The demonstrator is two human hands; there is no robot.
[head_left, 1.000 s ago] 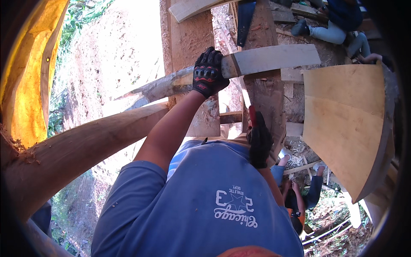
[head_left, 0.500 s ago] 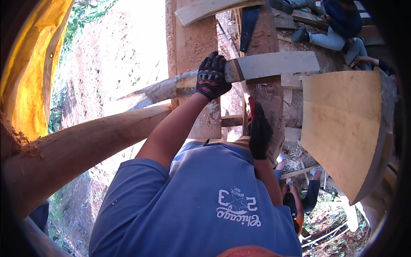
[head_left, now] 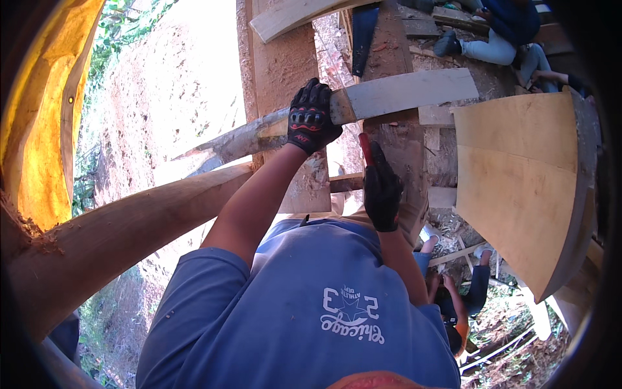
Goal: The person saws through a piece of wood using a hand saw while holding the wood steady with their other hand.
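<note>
Decking: reddish boards (head_left: 285,65) with a gap between them; pale ground (head_left: 175,97) glares off to the left.
Curved timber (head_left: 414,91): lies crosswise over the boards.
Left hand (head_left: 313,117): gloved, fingers close together across the timber; can't tell whether they curl under.
Right hand (head_left: 382,191): gloved, fingers wrapped round a red handle (head_left: 366,150) near the timber; blade not readable from here.
Good handling: press down firmly, stroke straight, left fingers off the dark line (head_left: 348,104).
Edges: big curved panel (head_left: 518,181) bounds the right, thick beam (head_left: 142,211) the left.
Elbow room: some between right arm and panel; seated co-worker (head_left: 515,26) well apart.
</note>
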